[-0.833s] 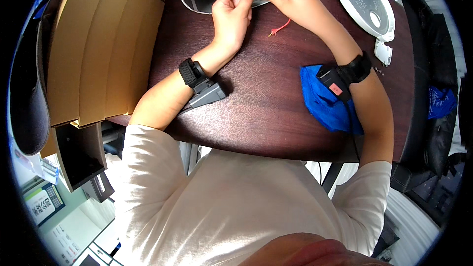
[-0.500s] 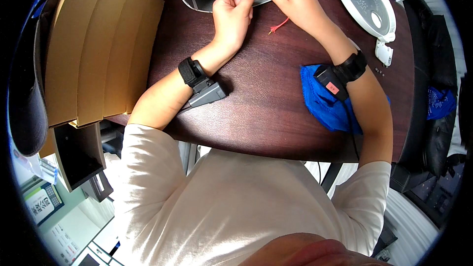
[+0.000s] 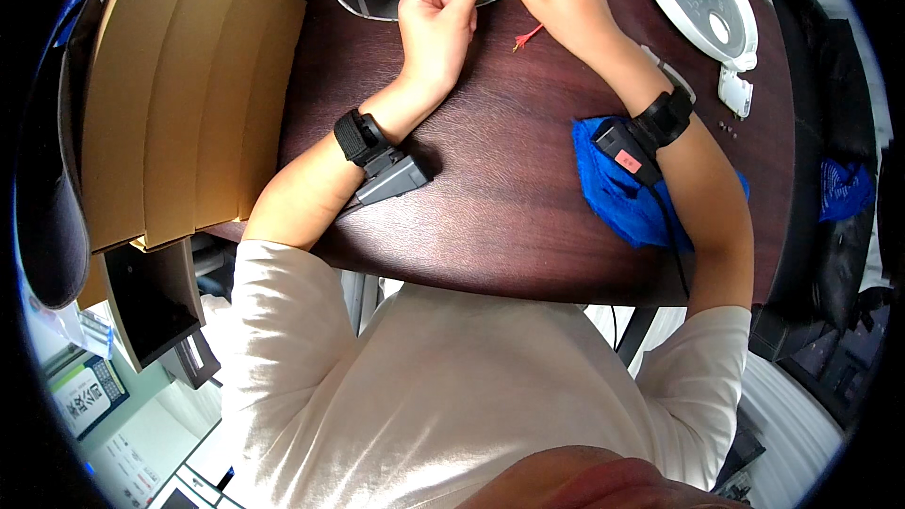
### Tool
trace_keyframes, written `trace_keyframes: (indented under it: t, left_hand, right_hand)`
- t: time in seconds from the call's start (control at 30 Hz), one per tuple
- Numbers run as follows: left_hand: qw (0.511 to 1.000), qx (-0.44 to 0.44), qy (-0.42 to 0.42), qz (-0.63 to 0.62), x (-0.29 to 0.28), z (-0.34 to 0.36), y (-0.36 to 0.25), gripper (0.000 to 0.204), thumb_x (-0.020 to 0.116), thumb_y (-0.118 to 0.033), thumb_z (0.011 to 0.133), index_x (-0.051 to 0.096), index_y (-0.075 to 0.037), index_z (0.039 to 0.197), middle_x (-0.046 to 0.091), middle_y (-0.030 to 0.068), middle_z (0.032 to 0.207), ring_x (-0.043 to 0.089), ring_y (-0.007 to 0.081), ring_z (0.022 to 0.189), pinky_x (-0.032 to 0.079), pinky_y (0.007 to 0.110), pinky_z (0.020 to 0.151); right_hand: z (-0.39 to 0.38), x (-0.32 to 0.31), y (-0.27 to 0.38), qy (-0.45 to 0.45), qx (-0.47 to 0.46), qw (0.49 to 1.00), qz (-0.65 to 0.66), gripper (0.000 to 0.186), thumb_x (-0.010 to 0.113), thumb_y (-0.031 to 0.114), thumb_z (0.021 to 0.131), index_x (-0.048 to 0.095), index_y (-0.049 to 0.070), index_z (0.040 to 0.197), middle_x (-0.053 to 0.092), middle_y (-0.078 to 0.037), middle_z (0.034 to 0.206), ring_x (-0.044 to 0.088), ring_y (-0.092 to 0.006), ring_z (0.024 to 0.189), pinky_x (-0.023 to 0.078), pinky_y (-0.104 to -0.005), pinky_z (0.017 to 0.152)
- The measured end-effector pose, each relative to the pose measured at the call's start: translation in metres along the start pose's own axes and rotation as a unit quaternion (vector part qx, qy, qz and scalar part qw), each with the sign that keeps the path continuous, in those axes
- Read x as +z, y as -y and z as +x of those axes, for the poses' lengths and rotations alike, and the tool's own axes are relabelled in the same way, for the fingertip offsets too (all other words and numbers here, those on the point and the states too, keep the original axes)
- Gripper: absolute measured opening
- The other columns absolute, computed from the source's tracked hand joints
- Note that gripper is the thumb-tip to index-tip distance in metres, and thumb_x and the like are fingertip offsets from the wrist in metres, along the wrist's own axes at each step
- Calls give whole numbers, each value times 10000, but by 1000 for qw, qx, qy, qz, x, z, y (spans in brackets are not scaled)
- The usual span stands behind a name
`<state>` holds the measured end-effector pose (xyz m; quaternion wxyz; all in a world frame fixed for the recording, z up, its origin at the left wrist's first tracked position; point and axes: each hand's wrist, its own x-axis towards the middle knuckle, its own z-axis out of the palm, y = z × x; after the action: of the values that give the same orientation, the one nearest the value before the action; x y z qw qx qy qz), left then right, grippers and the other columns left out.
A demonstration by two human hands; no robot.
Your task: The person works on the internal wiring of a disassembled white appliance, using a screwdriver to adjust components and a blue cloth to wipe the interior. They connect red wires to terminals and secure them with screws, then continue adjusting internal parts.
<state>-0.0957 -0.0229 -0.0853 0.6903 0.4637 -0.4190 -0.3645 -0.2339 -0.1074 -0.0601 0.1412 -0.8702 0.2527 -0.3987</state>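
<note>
Dark reddish-brown wooden table (image 3: 490, 226), glossy top, grain running lengthwise. To the left, stacked flat brown cardboard sheets (image 3: 179, 104) leaning along the table edge (fanned a bit like steps). Below those, an open dark box (image 3: 151, 297) and a small printed booklet (image 3: 85, 396) on a pale floor (image 3: 151, 443). On the right, black chair or bag (image 3: 830, 132) with a scrap of blue cloth (image 3: 844, 190) on it. Soft, even indoor light, no hard shadows.
</note>
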Motion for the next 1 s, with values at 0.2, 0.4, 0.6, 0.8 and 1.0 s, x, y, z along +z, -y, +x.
trace_keyframes:
  t: [0.2, 0.4, 0.6, 0.8, 1.0]
  left_hand:
    - [1000, -1, 6, -1, 0, -1, -2, 163, 616, -159, 964, 629, -38, 1073, 509, -46, 589, 425, 33, 470, 326, 193, 423]
    - [1000, 4, 13, -4, -1, 1, 0, 158, 628, -141, 955, 628, -31, 1068, 516, -49, 589, 423, 30, 472, 325, 191, 424]
    - [1000, 1, -5, -1, 0, 1, 0, 151, 636, -137, 950, 629, -24, 1050, 514, -52, 588, 418, 30, 467, 320, 191, 423]
    - [1000, -17, -5, -18, -1, 0, -4, 148, 649, -137, 942, 632, -29, 1041, 519, -49, 589, 421, 31, 465, 316, 191, 423]
    - [1000, -12, 0, -28, -2, 0, -4, 145, 661, -132, 933, 637, -37, 1040, 528, -48, 593, 425, 31, 464, 314, 190, 423]
  right_hand:
    - [-1, 3, -2, -20, -15, 1000, -3, 189, 626, 293, 907, 684, 138, 999, 677, -86, 857, 664, -298, 712, 521, -388, 616]
    - [-1, 2, -1, -22, -20, 999, -17, 185, 630, 300, 904, 684, 145, 987, 681, -74, 852, 666, -291, 697, 525, -380, 600]
    - [-3, 3, -1, -20, -33, 998, -44, 162, 634, 289, 901, 679, 149, 970, 688, -63, 856, 671, -284, 700, 530, -372, 598]
    - [-1, 3, -4, -29, -60, 997, -33, 164, 630, 282, 903, 676, 141, 972, 690, -57, 870, 672, -284, 718, 534, -374, 608]
    - [-1, 1, -2, -29, -57, 998, -29, 162, 635, 277, 895, 685, 149, 981, 694, -39, 872, 677, -274, 729, 539, -367, 625]
